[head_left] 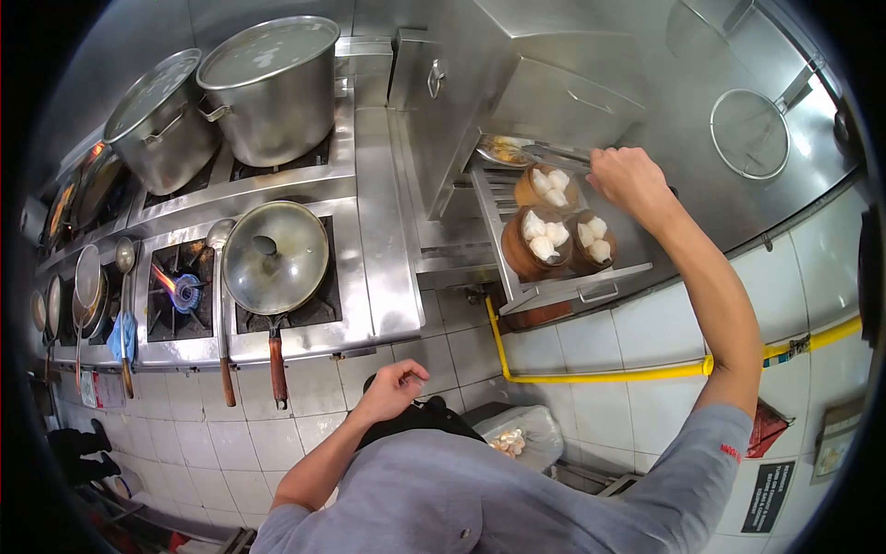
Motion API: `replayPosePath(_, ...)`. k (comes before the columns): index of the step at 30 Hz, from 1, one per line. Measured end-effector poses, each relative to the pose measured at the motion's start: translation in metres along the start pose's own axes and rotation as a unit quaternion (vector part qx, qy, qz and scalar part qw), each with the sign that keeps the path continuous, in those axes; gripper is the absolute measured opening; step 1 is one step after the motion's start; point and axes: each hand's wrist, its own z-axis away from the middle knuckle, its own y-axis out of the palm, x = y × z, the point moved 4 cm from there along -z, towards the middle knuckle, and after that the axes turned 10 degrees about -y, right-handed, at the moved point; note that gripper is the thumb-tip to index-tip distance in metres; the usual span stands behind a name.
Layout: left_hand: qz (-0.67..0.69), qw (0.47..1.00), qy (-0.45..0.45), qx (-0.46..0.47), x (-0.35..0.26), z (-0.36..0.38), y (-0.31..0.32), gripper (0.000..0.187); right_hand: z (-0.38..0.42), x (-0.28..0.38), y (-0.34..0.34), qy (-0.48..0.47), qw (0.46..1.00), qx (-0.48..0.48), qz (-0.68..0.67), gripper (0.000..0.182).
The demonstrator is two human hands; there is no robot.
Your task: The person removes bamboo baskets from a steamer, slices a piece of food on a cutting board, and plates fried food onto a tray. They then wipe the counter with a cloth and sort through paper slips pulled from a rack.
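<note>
In the head view, my right hand (632,185) is closed around the end of metal tongs (558,154), reaching over a pulled-out steamer drawer (531,297). The far end of the tongs lies by a metal dish of yellowish food (506,148) at the drawer's back. Three round steamer baskets stand in the drawer: a back one (526,192), a front left one (515,249) and a front right one (580,258), each with white buns. My left hand (395,390) hangs near my waist, fingers curled, with nothing visible in it.
To the left is a stove (374,249) with a lit burner (187,294), a lidded pan (277,258), ladles and two large stockpots (277,102). A yellow pipe (600,377) runs below the drawer. A wire strainer (749,134) lies right. A lined bin (544,429) stands near me.
</note>
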Motion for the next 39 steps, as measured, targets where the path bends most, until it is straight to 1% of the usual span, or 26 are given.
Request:
replayPosePath(4, -0.02, 1.0, 0.018, 0.004, -0.008, -0.007, 0.006, 0.019, 0.017, 0.001, -0.016, -0.012, 0.998, -0.012, 0.058, 0.012)
replayPosePath(10, -0.036, 0.999, 0.02, 0.016, -0.023, -0.014, 0.016, 0.019, 0.035, -0.006, -0.033, 0.009, 0.994, -0.01, 0.111, 0.013)
replayPosePath(16, -0.045, 0.998, 0.031, 0.026, -0.02, -0.018, 0.024, 0.019, 0.052, -0.006, -0.066, 0.032, 0.994, -0.012, 0.103, 0.025)
replayPosePath(19, -0.042, 0.998, 0.04, 0.03, -0.011, -0.021, 0.027, 0.016, 0.059, -0.003, -0.087, 0.036, 0.992, -0.002, 0.121, 0.026)
replayPosePath(22, -0.035, 0.998, 0.041, 0.027, -0.008, -0.017, 0.028, 0.014, 0.063, 0.012, -0.11, 0.032, 0.993, -0.003, 0.111, 0.027)
replayPosePath(24, -0.027, 0.999, 0.035, 0.02, -0.005, -0.015, 0.027, 0.015, 0.059, 0.025, -0.114, 0.021, 0.995, 0.009, 0.101, 0.026)
replayPosePath(25, -0.023, 0.999, 0.033, 0.017, -0.002, -0.013, 0.027, 0.015, 0.054, 0.032, -0.113, 0.015, 0.995, 0.015, 0.095, 0.026)
replayPosePath(28, -0.016, 1.0, 0.025, 0.004, 0.001, -0.005, 0.024, 0.016, 0.033, 0.058, -0.099, -0.043, 0.996, -0.044, 0.064, 0.02)
replayPosePath(31, -0.017, 0.999, 0.039, -0.009, 0.008, 0.002, 0.02, 0.016, -0.004, 0.092, -0.071, -0.112, 0.989, -0.088, 0.038, 0.012)
replayPosePath(33, -0.009, 0.999, 0.03, -0.018, 0.012, 0.004, 0.02, 0.016, -0.031, 0.119, -0.047, -0.164, 0.98, -0.112, -0.013, 0.007)
replayPosePath(35, -0.005, 0.999, 0.023, -0.023, 0.01, 0.007, 0.018, 0.016, -0.062, 0.151, -0.018, -0.215, 0.968, -0.11, -0.064, 0.008)
replayPosePath(37, 0.008, 1.0, 0.018, -0.025, 0.007, 0.007, 0.021, 0.018, -0.091, 0.188, 0.009, -0.219, 0.972, 0.004, -0.081, 0.01)
replayPosePath(39, -0.004, 1.0, 0.019, -0.018, 0.008, 0.003, 0.027, 0.017, -0.108, 0.219, 0.037, -0.228, 0.968, 0.061, -0.086, 0.013)
